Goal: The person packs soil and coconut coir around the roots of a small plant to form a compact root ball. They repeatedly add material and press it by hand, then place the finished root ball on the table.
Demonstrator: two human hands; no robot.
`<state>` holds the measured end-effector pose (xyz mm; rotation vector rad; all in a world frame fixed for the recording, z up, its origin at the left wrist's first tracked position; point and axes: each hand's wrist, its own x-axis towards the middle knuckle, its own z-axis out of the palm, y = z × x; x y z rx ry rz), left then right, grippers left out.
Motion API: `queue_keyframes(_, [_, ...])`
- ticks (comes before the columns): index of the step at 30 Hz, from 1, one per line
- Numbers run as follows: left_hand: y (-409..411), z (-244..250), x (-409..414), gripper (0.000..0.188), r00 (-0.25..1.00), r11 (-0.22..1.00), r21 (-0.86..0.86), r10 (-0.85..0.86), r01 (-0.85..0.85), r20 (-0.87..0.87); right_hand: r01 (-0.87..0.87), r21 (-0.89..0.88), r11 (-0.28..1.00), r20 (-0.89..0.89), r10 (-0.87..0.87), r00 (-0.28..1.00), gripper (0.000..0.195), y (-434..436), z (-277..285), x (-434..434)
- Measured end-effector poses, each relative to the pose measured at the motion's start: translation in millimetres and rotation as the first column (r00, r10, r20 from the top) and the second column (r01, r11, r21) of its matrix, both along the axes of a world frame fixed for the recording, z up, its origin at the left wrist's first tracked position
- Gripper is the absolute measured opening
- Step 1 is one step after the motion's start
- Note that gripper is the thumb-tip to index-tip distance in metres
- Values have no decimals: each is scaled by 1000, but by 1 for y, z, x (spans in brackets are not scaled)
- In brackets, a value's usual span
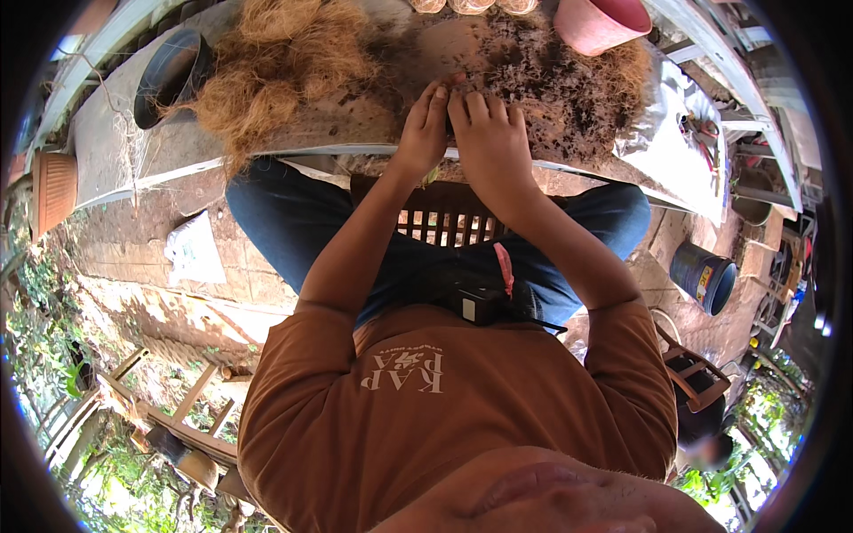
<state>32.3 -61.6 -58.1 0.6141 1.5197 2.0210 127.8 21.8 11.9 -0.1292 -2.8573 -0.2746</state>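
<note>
My left hand (424,126) and my right hand (490,133) are side by side at the near edge of the work table (426,50), fingers bent and fingertips close together. A small dark thing shows between them; what it is, and which hand grips it, I cannot tell. Left of my hands lies a heap of loose coconut fibre (280,73). Dark, crumbly soil-like material (566,100) is spread to the right. Several round fibre balls (472,5) are in a row at the far side.
A black pot (170,80) lies tilted at the table's left, and a pink pot (600,26) stands far right. Red-handled scissors (708,150) rest on silvery sheeting (666,133). A blue bucket (703,276) lies on the floor at right, a white bag (195,250) at left.
</note>
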Motion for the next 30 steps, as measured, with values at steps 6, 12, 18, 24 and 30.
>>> queue_keyframes(6, [-3, 21, 4, 45, 983, 997, -42, -53, 61, 175, 24, -62, 998, 39, -22, 999, 55, 0, 2, 0])
queue_keyframes(12, [-4, -6, -11, 39, 967, 999, 39, -40, 31, 253, -177, -443, 879, -176, 108, 978, 61, 15, 5, 3])
queue_keyframes(18, [-1, 7, -4, 35, 949, 986, 155, 14, -66, 316, -103, -376, 921, -96, 72, 993, 63, 0, 2, 11])
queue_keyframes(24, [-4, -3, -5, 38, 982, 998, 61, -30, 19, 188, 16, -175, 984, -63, -27, 998, 63, -10, -8, 8])
queue_keyframes(30, [-3, 7, -5, 41, 941, 996, 83, -10, -20, 338, -38, -364, 931, -63, 17, 998, 61, 7, -6, 9])
